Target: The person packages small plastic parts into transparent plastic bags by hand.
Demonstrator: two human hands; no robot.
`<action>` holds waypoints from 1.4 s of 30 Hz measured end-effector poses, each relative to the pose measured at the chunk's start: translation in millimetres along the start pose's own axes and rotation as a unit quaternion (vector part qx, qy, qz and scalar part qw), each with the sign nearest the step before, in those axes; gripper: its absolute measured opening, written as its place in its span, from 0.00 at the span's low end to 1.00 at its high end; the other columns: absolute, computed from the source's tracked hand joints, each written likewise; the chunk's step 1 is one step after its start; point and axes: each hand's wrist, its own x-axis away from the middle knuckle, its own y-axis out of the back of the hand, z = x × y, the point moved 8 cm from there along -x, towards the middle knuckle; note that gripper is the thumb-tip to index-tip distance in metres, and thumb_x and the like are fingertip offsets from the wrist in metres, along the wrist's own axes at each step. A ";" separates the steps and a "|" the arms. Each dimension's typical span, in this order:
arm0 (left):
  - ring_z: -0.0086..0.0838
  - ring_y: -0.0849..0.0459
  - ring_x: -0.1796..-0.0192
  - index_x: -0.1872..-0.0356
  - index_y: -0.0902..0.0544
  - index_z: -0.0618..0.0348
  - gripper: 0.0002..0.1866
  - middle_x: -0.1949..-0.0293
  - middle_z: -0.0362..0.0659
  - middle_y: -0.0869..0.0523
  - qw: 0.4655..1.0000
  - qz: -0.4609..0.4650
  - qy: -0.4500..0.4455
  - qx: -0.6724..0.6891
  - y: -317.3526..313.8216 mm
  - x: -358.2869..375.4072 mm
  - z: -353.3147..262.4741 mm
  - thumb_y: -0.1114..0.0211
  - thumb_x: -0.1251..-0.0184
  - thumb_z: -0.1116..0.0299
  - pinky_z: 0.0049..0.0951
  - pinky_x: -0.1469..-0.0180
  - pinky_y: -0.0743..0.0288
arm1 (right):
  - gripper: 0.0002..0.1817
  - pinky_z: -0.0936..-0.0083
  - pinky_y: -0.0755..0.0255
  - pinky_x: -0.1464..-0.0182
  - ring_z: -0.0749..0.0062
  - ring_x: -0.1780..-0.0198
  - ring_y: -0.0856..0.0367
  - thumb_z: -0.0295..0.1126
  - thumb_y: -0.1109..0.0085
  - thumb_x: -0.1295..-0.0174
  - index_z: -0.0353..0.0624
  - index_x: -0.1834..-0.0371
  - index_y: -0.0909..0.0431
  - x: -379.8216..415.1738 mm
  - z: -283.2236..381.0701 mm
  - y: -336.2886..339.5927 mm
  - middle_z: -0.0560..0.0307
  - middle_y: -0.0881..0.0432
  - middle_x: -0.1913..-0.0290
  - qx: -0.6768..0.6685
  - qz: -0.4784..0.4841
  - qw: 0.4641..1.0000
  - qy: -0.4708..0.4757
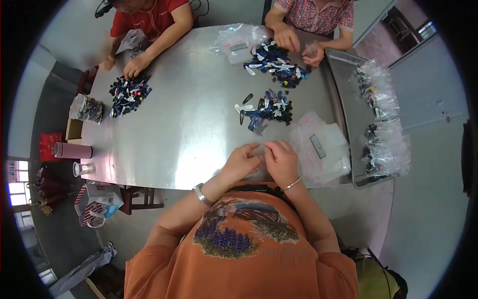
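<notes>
My left hand (242, 160), with a watch on its wrist, and my right hand (282, 160), with a bangle, are close together over the table's near edge. Both have fingers pinched; a faint see-through film seems to be between them, too unclear to name. Just beyond lies a pile of dark, blue and white hair clips (273, 107) with small black pieces. Right of my right hand, a stack of clear plastic bags (308, 142) lies flat, with a grey metal bar (317, 146) on top.
Two people across the metal table (194, 107) handle clip piles (128, 95) (279, 65). A metal tray (343, 99) at the right holds filled bags (386, 144). At the left edge are a pink bottle (73, 150), a glass jar (82, 169) and a filled bag (86, 108).
</notes>
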 end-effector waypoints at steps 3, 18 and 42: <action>0.34 0.17 0.55 0.31 0.43 0.59 0.34 0.51 0.48 0.20 0.981 0.039 0.073 0.175 2.1 12.0 -6.4 0.42 0.33 0.54 0.33 0.55 0.21 | 0.02 0.65 0.29 0.64 0.52 0.66 0.24 0.22 0.45 0.49 0.39 0.72 0.24 -5.5 15.2 5.4 0.50 0.23 0.71 0.060 0.059 0.996 0.032; 0.45 0.31 0.43 0.52 0.27 0.46 0.16 0.43 0.50 0.33 0.788 0.034 0.058 0.612 1.4 -22.9 26.0 0.39 0.40 0.61 0.48 0.42 0.35 | 0.03 0.64 0.29 0.62 0.54 0.65 0.23 0.23 0.44 0.48 0.41 0.69 0.23 -8.3 37.3 -16.3 0.52 0.22 0.69 -0.029 0.088 0.990 0.107; 0.38 0.22 0.53 0.63 0.24 0.53 0.06 0.59 0.45 0.20 0.789 -0.033 0.065 0.611 16.9 -18.7 40.4 0.41 0.36 0.65 0.43 0.46 0.29 | 0.07 0.75 0.28 0.66 0.69 0.70 0.21 0.27 0.42 0.42 0.38 0.62 0.21 0.5 -7.1 -40.0 0.51 0.20 0.68 -0.251 0.122 0.952 -0.130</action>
